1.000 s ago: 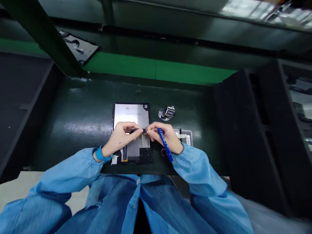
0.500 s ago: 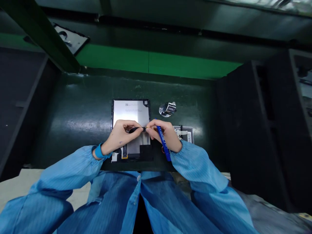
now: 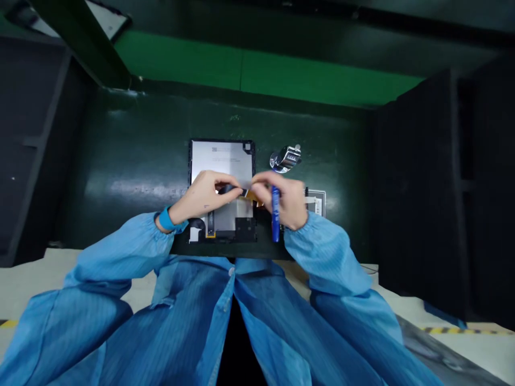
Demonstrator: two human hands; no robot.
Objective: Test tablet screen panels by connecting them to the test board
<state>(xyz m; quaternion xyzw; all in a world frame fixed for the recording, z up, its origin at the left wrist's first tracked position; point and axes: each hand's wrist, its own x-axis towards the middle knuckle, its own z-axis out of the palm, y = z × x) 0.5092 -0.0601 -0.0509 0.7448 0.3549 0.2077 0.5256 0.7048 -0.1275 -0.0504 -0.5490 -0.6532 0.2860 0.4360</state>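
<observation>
A tablet-size display panel [image 3: 223,155], silver-backed with a black frame, lies flat on the bench beneath both hands. My left hand [image 3: 205,193], with a blue wristband, is closed in a pinch on a black flex cable [image 3: 229,189] above the panel. An orange ribbon [image 3: 251,196] shows between the two hands. In my right hand [image 3: 290,202] a blue marker pen [image 3: 276,214] is tucked between the fingers. Its thumb and forefinger are close together near the orange ribbon, slightly blurred; whether they touch it I cannot tell.
A chrome tally counter [image 3: 287,157] stands right of the panel. A circuit board with a white label [image 3: 317,201] lies partly behind my right hand. Dark boxes [image 3: 414,198] border the bench on the right, and another dark box [image 3: 34,145] is on the left.
My right hand's fingertips have drawn apart from the left's, and the orange ribbon now shows between them. The pen sits more upright. The whole view has tipped downward.
</observation>
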